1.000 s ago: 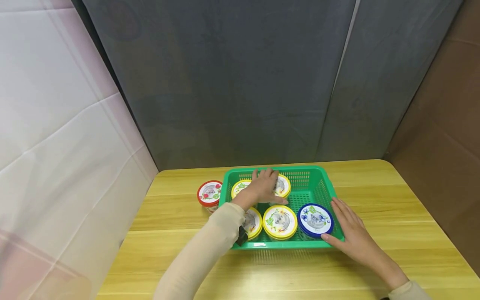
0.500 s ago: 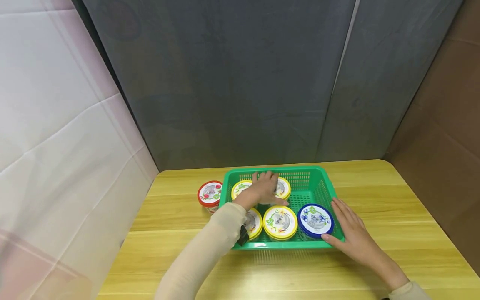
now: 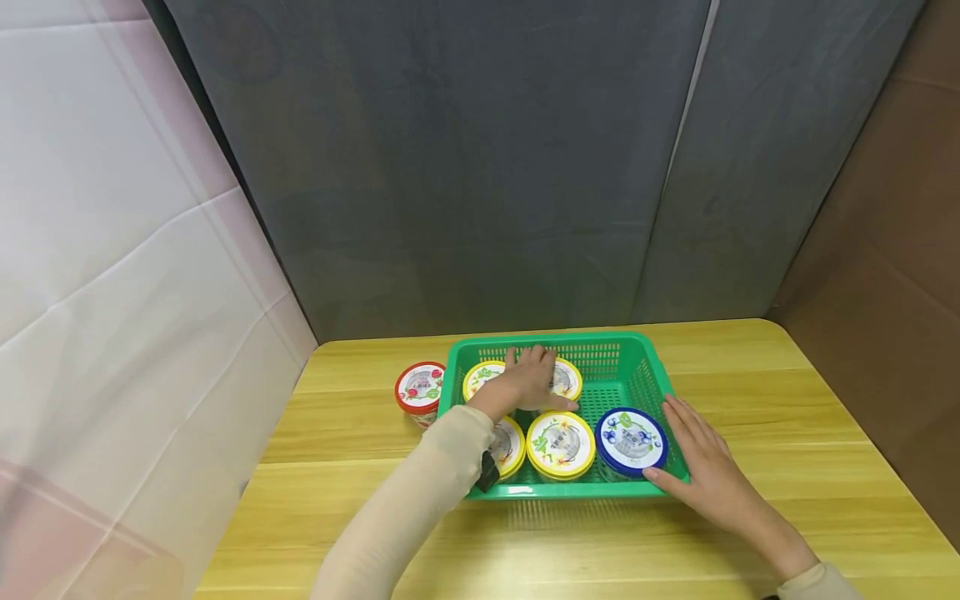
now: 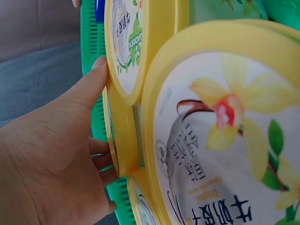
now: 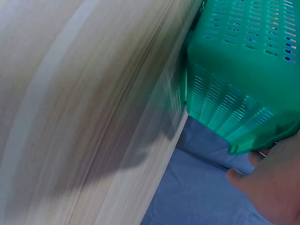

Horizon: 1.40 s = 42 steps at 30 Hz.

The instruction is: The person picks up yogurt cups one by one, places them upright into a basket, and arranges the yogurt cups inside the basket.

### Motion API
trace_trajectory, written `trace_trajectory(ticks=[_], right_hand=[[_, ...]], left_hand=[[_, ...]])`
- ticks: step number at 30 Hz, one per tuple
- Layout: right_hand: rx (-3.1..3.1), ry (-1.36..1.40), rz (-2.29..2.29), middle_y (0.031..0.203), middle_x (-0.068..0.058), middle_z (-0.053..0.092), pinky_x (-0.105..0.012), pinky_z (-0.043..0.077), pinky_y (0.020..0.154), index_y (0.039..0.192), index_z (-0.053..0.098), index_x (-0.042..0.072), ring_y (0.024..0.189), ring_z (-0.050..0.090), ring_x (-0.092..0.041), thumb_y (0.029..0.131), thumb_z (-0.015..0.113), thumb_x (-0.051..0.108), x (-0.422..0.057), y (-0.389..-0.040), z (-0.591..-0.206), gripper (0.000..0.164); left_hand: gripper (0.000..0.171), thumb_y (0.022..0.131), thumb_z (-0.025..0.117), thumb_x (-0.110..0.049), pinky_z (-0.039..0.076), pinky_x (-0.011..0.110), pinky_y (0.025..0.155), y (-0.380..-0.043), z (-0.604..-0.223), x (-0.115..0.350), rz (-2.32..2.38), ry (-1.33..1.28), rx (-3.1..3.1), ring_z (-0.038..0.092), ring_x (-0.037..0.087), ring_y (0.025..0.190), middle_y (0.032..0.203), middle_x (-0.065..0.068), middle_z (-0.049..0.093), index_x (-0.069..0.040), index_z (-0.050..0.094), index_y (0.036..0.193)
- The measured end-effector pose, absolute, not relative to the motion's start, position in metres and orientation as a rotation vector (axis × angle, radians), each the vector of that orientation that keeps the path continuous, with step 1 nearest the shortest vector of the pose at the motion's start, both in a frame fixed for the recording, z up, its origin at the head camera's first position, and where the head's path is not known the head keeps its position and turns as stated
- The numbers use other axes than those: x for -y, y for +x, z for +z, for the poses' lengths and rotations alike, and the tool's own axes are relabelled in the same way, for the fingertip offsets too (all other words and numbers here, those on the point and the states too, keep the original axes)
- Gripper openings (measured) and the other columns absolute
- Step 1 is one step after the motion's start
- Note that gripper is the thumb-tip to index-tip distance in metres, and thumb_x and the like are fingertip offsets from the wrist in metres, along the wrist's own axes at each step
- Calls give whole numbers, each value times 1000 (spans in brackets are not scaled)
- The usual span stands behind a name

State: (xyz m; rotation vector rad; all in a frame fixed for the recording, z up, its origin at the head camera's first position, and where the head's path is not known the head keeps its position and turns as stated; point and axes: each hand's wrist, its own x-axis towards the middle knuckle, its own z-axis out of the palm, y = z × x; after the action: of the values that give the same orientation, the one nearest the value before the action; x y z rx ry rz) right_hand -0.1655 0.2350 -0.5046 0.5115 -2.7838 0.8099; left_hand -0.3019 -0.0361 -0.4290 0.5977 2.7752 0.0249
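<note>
In the head view my left hand (image 3: 527, 385) reaches into a green plastic basket (image 3: 555, 490) and grips a round yellow-lidded tub (image 3: 568, 380) in the back row. The left wrist view shows the thumb on the near side of that tub's lid (image 4: 123, 140), fingers beyond it. Other yellow-lidded tubs (image 3: 561, 445) stand around it, upright. At the basket's right front corner rests my right hand (image 3: 708, 468), fingers straight along the outer side. Its thumb lies over the rim beside a blue-lidded tub (image 3: 632, 442). My left hand partly hides the gripped tub.
Just left of the basket, a red-lidded tub (image 3: 420, 387) stands on the wooden table (image 3: 315, 492). A dark grey panel (image 3: 465, 183) rises behind the table. A white sheet (image 3: 127, 225) hangs at left and a brown one (image 3: 892, 275) at right.
The gripped yellow-lidded tub and my left fingers have shifted slightly down and toward me in the head view. My right hand and the basket stay put.
</note>
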Motion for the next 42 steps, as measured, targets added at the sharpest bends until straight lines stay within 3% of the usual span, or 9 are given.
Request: trace_trajectory(ticks=[14,31,37,42], right_hand=[[2785,510,821,165,-18,18,-75,23,107,159,18,9,148,21,-48,86,72,46,-234,-165,-503,99],[2778,513,816,165,-18,19,-74,24,107,159,17,10,148,22,-47,86,72,45,-235,-169,-505,98],[2773,522,818,165,-18,19,-74,24,107,159,18,8,148,22,-48,86,72,45,-236,-169,-504,98],[2765,528,822,164,-19,20,-74,24,107,159,19,8,147,22,-48,86,73,44,-234,-170,-504,98]], left_hand=[[97,89,54,-69,11,52,127,-304,-431,38,38,689,-2772,24,25,153,163,9,26,-11,21,158],[98,87,53,-73,11,54,126,-303,-428,39,-8,596,-2788,23,29,153,162,9,29,-11,26,157],[98,88,51,-73,13,54,126,-305,-422,47,35,595,-2809,23,28,153,162,9,28,-11,23,158],[98,89,56,-67,7,55,127,-305,-403,69,222,566,-2821,17,30,155,165,10,21,-12,16,160]])
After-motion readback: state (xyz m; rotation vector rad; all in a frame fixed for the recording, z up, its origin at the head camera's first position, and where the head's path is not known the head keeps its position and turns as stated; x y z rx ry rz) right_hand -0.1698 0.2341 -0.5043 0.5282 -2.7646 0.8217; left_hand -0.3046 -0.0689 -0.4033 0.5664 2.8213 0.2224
